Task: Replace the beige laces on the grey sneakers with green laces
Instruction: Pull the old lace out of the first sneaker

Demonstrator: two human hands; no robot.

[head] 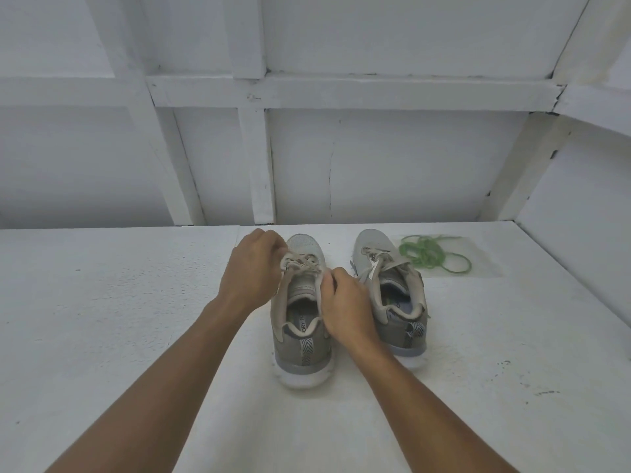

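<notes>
Two grey sneakers were set side by side on the white counter (119,302), heels turned toward its near edge and toes toward its far edge. The left sneaker (302,339) was being worked on. The left hand (254,268) was curled over the beige laces (304,262) at the toe end of the lacing, and its fingertips appeared to be pinched on a strand. The right hand (345,302) was clenched on the eyelet edge at the shoe's right side; whether a lace end was also caught in that pinch could not be told. The right sneaker (392,291) was untouched, with its own laces threaded. The green laces (428,254) were heaped loosely just beside it, toward the far right corner.

The unlacing was judged to be barely begun. If a strand were pulled hard while the shoe was only lightly steadied, the sneaker could be dragged or tipped against its neighbour. A lace drawn against a tight crossing could be jammed in an eyelet. The green heap looked tangled, so it could be knotted if tugged from one end.
</notes>
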